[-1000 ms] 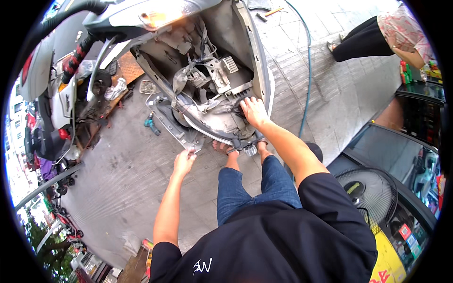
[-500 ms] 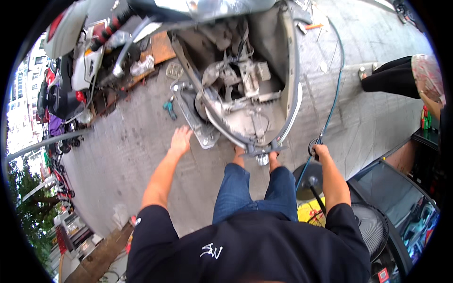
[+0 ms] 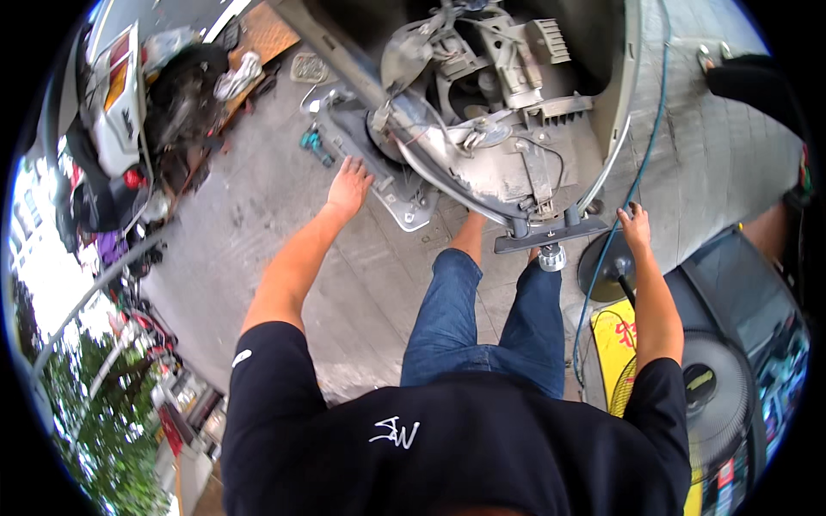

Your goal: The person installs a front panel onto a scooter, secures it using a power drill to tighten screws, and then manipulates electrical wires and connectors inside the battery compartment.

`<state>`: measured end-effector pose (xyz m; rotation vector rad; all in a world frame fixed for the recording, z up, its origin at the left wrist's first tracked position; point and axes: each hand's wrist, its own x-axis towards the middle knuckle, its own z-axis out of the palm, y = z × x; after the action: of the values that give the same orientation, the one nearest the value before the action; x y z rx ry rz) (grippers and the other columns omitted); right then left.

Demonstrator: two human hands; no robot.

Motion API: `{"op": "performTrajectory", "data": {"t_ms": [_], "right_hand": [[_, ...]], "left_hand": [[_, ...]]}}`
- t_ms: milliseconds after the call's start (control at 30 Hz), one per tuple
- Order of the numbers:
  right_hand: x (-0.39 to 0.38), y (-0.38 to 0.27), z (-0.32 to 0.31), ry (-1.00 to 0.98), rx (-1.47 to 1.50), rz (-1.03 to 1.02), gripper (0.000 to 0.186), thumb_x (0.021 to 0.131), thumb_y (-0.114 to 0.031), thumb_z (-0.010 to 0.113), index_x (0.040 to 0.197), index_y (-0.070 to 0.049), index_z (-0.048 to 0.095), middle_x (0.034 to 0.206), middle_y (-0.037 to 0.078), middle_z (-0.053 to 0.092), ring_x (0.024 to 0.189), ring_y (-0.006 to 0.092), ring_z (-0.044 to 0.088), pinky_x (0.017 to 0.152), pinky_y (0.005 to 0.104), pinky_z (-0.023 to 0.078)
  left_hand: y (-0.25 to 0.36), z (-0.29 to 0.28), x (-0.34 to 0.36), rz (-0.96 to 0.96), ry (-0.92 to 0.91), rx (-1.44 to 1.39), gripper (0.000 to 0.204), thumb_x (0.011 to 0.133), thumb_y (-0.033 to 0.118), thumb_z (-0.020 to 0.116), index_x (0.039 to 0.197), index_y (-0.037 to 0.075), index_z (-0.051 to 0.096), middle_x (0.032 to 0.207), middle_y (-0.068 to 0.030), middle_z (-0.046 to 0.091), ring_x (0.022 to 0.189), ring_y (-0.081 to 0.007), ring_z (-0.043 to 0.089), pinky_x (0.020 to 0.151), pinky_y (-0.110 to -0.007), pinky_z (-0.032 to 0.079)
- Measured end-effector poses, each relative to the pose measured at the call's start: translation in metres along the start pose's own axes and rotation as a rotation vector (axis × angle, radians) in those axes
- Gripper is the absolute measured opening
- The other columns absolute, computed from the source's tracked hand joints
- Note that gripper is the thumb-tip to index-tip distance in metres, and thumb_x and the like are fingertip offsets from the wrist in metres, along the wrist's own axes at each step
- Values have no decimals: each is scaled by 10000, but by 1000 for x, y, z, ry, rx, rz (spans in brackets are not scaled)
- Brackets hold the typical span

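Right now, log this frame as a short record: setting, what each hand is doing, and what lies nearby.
setting: outdoor concrete floor, a stripped scooter frame in front of the person
left hand: open, fingers spread, beside the grey footboard panel; contact unclear
right hand: open, near a teal hose and the scooter's rear edge, holding nothing visible
nearby: teal tool on the floor, standing fan at right
other people: a leg at upper right

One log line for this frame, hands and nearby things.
left hand: open, by grey plate | right hand: open, at blue hose | scooter frame: stripped, ahead
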<state>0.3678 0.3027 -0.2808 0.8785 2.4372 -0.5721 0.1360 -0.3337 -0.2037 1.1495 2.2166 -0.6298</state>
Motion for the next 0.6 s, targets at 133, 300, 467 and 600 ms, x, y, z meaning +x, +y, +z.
{"op": "performTrajectory", "data": {"t_ms": [133,300,467,600], "right_hand": [[-38,-3,-34,-159,185,-40,405,889,-283,639,1175,2,609,1058,181,687,1018,264,650,890,355,495],[-112,5,-62,-207,148,87,412,847,-326,660,1104,-4,633,1040,190,691,1023,313,660,883,386,500],[-133,-13,-64,-262,329,178,380,845,-321,641,1052,-2,653,977,191,698,946,322,665,829,390,508],[-140,-31,-55,-291,467,27,428,841,-354,651,1053,18,649,929,180,694,881,293,675,792,384,512]], "left_hand": [[-6,20,25,-9,32,-50,218,881,199,506,964,143,699,1031,-54,605,1064,-238,574,1100,-495,299],[-5,-21,30,174,45,-212,142,797,143,559,875,100,670,960,-79,621,943,-273,622,870,-444,497],[-4,-84,-8,412,48,-243,214,678,141,658,881,73,641,901,-116,630,895,-322,638,746,-434,535],[10,-165,-66,447,-30,-361,321,650,240,733,889,50,637,886,-142,641,877,-342,636,762,-437,525]]}}
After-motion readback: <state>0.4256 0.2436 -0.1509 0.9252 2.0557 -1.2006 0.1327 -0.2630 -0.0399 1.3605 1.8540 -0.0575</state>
